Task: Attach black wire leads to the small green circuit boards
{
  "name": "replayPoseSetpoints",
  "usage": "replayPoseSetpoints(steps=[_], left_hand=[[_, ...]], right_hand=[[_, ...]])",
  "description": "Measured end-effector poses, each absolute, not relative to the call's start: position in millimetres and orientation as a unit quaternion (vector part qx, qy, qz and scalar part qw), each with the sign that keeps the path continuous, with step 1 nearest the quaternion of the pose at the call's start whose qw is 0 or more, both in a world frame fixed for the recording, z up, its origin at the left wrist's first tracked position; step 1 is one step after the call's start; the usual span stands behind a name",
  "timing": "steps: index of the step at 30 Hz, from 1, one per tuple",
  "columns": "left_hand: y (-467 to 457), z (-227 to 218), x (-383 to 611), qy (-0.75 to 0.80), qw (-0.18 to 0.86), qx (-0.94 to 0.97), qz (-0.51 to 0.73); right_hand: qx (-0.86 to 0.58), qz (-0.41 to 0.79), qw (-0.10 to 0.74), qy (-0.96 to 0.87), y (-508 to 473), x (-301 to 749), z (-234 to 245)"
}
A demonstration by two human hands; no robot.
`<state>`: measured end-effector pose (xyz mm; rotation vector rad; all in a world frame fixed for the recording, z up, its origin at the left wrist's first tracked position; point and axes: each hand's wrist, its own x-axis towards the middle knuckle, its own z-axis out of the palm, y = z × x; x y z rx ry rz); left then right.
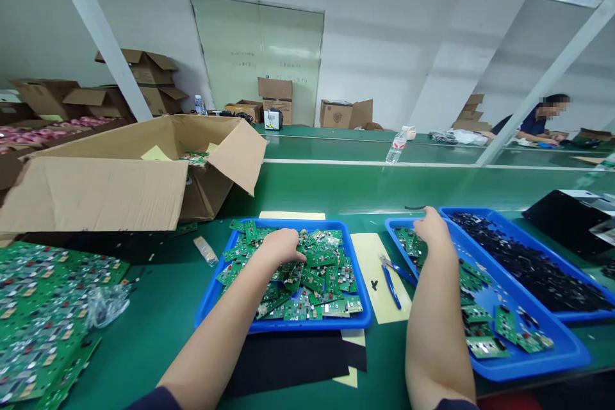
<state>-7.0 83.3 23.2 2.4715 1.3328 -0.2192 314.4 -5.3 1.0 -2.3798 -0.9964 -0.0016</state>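
My left hand (pixel 281 246) is over a blue tray (pixel 368 307) heaped with small green circuit boards (pixel 319 275). Its fingers bend down among the boards with the thumb close by; whatever they grip is hidden. Out to the right, my right hand (pixel 431 225) is raised above the far end of a second blue tray (pixel 538 368), which holds loose circuit boards (pixel 478 339) and small black parts. Its fingertips are pinched on a thin black strip (pixel 414 207) that sticks out to the left. Blue-handled cutters (pixel 391 287) lie on yellow paper (pixel 368 250) between the trays.
A third blue tray (pixel 583 314) full of black pieces sits far right. Panels of circuit boards (pixel 43 307) and a plastic bag (pixel 108 304) lie left, beneath a large open carton (pixel 106 186). A bottle (pixel 396 144) stands behind; another person (pixel 533 122) sits back right.
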Motion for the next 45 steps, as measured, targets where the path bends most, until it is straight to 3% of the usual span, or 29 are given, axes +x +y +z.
replayPoseSetpoints(steps=[9, 14, 18, 23, 33, 40, 45], left_hand=[[79.6, 14.8, -2.6, 0.457, 0.204, 0.866, 0.003], [76.2, 23.5, 0.1, 0.412, 0.285, 0.857, 0.124], [66.0, 44.8, 0.3, 0.369, 0.376, 0.814, 0.246], [47.9, 66.5, -5.5, 0.271, 0.546, 0.701, 0.37], [35.1, 77.7, -9.3, 0.281, 0.523, 0.729, 0.341], [32.5, 79.6, -11.7, 0.279, 0.526, 0.704, 0.388], [30.9, 80.1, -10.0, 0.279, 0.514, 0.722, 0.37]], right_hand=[[-0.8, 0.063, 0.434, -0.409, 10.1, 283.3, 24.1], [-0.579, 0.167, 0.575, -0.553, 11.1, 220.5, 50.1], [-0.495, 0.191, 0.564, -0.633, 0.7, 181.2, 62.8], [-0.457, 0.122, 0.522, -0.71, -7.5, 163.5, 67.8], [-0.557, 0.005, 0.457, -0.694, -4.3, 156.6, 63.1], [-0.449, 0.206, 0.617, -0.613, 0.2, 144.0, 59.5], [-0.431, 0.169, 0.681, -0.567, 1.2, 126.1, 55.9]])
